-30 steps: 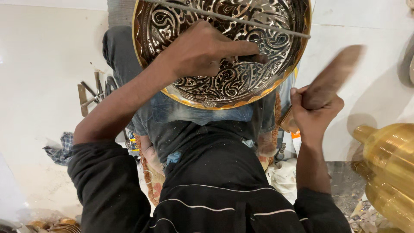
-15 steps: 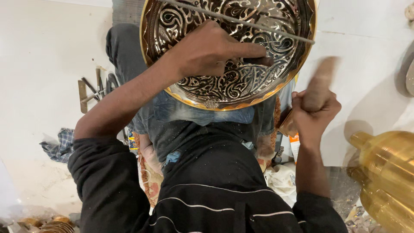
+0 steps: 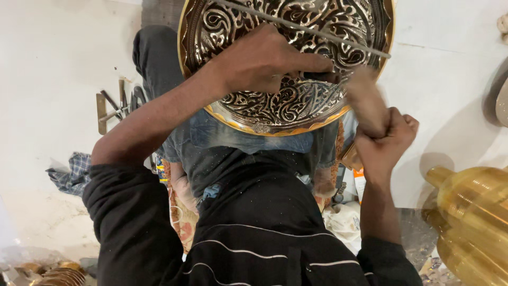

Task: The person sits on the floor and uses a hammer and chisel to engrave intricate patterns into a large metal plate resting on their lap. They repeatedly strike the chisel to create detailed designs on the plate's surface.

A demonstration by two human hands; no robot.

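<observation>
Across the person's lap, the engraved brass plate (image 3: 286,69) rests tilted toward the camera, its gold-edged rim propped on the knees so the scrolled silver face lies open to the tool. On that face the left hand (image 3: 264,61) presses down with fingers closed around a thin dark chisel (image 3: 320,76), pinning its tip among the scrollwork near the plate's lower right; the grip low on the tool looks meant to keep the point from skating. Just right of the plate's rim, the right hand (image 3: 386,140) is fisted tight on a wooden mallet (image 3: 365,100), whose blurred head hangs beside the chisel's end. A slim metal rod (image 3: 317,32) lies slantwise over the plate's upper half. Left of the plate, hand tools (image 3: 114,108) sit on the pale floor; well right of it stands a ribbed brass vessel (image 3: 471,222). Against half a second ago, the mallet has swung from its raised slant down and inward toward the chisel, while the left hand has hardly shifted on the plate
</observation>
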